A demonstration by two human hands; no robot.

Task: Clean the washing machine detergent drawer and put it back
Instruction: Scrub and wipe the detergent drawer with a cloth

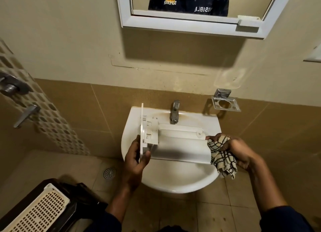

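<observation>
The white detergent drawer (178, 145) lies on its side across the white wash basin (173, 183), its flat front panel at the left and its underside facing me. My left hand (137, 160) grips that front panel from below. My right hand (238, 152) clutches a cream cloth with a black check pattern (222, 160) and presses it against the drawer's right end. The cloth hangs down over the basin's right rim.
A metal tap (175, 112) stands at the back of the basin. An empty chrome soap holder (225, 103) is fixed to the tiled wall at the right, a mirror cabinet (191, 14) above. A floor drain (109, 173) and a dark stool with a perforated cream lid (41, 212) lie lower left.
</observation>
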